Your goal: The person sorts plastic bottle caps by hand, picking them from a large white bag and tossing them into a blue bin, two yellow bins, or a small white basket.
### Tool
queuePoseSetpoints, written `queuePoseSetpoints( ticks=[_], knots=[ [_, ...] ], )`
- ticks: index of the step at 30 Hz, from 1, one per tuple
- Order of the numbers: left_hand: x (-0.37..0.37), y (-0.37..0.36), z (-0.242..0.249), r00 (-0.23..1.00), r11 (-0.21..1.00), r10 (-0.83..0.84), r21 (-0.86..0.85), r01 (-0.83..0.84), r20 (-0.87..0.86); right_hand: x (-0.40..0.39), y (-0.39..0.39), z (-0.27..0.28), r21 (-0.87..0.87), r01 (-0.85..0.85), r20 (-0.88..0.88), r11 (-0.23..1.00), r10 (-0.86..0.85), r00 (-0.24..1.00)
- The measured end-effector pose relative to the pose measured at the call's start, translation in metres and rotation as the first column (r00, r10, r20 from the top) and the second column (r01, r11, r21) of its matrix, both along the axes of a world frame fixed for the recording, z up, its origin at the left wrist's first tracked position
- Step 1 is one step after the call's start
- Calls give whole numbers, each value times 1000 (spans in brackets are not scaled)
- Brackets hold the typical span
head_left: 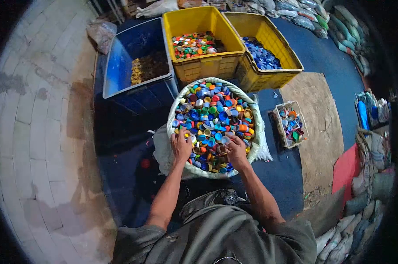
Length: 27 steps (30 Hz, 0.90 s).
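A round sack with a rolled pale rim (pixel 259 127) stands in front of me, full of bottle caps (pixel 210 112) in many colours. My left hand (pixel 181 146) is over the left part of the caps, its fingers bent down among them; what they hold, if anything, is too small to name. At the lower right of the caps, my right hand (pixel 236 151) has its fingers closed around a pale, translucent cap (pixel 225 140).
Behind the sack stand a blue bin (pixel 137 88) with yellow caps, a yellow bin (pixel 207 66) with mixed caps and another yellow bin (pixel 269 78) with blue caps. A small basket (pixel 285 143) is at the right. Filled bags (pixel 346 31) line the far right.
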<state>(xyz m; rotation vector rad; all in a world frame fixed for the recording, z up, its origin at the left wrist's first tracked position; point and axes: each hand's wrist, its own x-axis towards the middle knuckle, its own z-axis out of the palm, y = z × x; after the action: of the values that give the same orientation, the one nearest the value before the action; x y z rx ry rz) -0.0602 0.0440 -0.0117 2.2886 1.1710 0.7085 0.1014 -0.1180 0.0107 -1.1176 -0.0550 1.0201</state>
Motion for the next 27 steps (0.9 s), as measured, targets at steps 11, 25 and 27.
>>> queuePoseSetpoints(
  ticks=[11,25,27],
  knots=[
    [15,17,6,985,991,-130,10,132,-112,4,-36,16,85,84,-221,993,-64,973],
    [11,21,-10,960,985,-163,25,173,-226,-1,-36,7,104,79,-317,991,-42,947],
    [11,27,-10,952,980,-195,-15,197,-236,-3,-37,10,83,78,-325,994,-47,944]
  ],
)
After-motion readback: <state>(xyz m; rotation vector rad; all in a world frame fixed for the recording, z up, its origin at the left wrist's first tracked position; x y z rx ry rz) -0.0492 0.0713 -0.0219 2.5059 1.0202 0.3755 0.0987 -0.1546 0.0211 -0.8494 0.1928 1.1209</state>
